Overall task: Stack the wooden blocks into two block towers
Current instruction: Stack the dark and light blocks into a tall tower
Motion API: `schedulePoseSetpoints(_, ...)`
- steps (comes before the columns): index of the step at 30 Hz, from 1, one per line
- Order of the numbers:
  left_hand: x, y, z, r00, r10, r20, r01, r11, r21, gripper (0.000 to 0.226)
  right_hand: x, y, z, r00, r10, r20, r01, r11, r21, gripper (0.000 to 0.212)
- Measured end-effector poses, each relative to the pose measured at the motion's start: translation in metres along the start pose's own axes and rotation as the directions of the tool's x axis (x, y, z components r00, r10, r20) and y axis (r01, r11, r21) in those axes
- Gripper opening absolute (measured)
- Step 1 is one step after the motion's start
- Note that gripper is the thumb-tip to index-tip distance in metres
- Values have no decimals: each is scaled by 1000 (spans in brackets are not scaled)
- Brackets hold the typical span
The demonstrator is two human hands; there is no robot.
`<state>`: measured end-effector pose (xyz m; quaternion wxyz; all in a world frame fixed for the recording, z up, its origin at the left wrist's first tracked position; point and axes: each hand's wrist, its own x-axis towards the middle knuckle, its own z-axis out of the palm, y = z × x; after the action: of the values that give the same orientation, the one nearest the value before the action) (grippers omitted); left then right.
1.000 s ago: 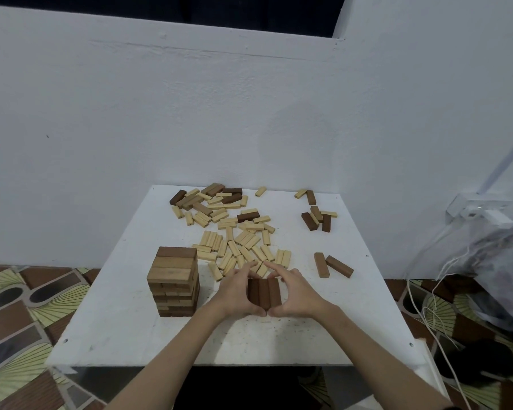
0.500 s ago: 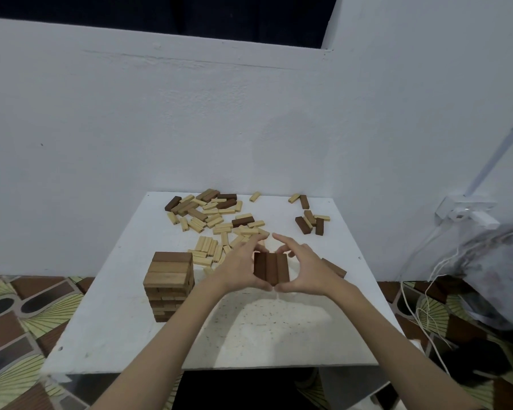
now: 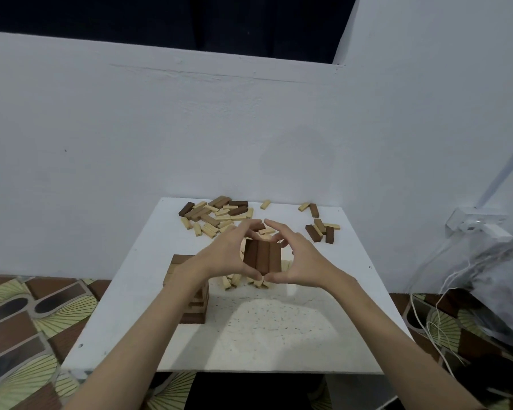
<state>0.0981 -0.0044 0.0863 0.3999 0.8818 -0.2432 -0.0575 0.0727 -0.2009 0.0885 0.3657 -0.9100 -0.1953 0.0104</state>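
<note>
Nearest the camera, two bare forearms are reaching out over the white square bench (image 3: 148, 329); the left hand (image 3: 223, 255) and the right hand (image 3: 301, 261) are cupping between them a row of three dark brown wooden blocks (image 3: 262, 256), held side by side above the bench; the fingers (image 3: 276, 229) of each hand are curling round the outer sides of the row, thumbs meeting beneath it and forefingers arching over the top without quite touching; just left of the hands, partly hidden behind the left forearm, a stacked tower of brown wooden blocks (image 3: 197, 306) is standing on the bench; beneath the hands a few pale wooden blocks (image 3: 234, 281) are lying flat; farther back, a scattered heap of pale and dark wooden blocks (image 3: 214, 216) is spreading over the far left of the bench, and a smaller cluster of dark and pale blocks (image 3: 320, 229) is lying at the far right; beyond is rising a white plastered wall (image 3: 131, 128).
</note>
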Motion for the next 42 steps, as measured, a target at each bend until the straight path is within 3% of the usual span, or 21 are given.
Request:
schedulePoseSetpoints(7, -22, -12, -38, 998, -59, -16, 59, 997, 44, 103, 22, -30, 26, 999, -45, 17, 43, 996, 77, 98)
schedulePoseSetpoints(21, -64, -47, -84, 975, -222, 19, 219, 970, 106, 100, 50, -74, 86, 996, -39, 77, 37, 999, 30, 102)
schedulePoseSetpoints(42, -69, -64, -82, 970, -240, 26, 237, 967, 96, 101, 55, -78, 100, 994, -5, 108, 13, 997, -71, 101)
